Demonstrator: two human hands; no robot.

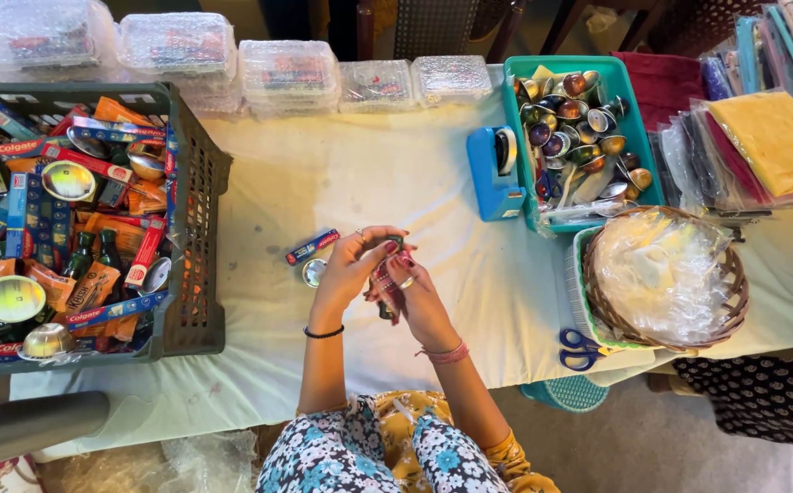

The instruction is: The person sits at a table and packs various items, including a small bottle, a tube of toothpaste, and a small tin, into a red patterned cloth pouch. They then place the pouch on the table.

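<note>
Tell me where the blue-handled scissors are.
The scissors lie at the table's near edge, right of the person's hands, just below the wicker basket.

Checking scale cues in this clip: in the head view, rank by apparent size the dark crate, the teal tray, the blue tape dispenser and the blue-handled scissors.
1. dark crate
2. teal tray
3. blue tape dispenser
4. blue-handled scissors

The scissors are partly hidden under the basket, so their rank is unsure.

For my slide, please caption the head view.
Both hands hold small items above a white-covered table, beside a dark crate.
</note>
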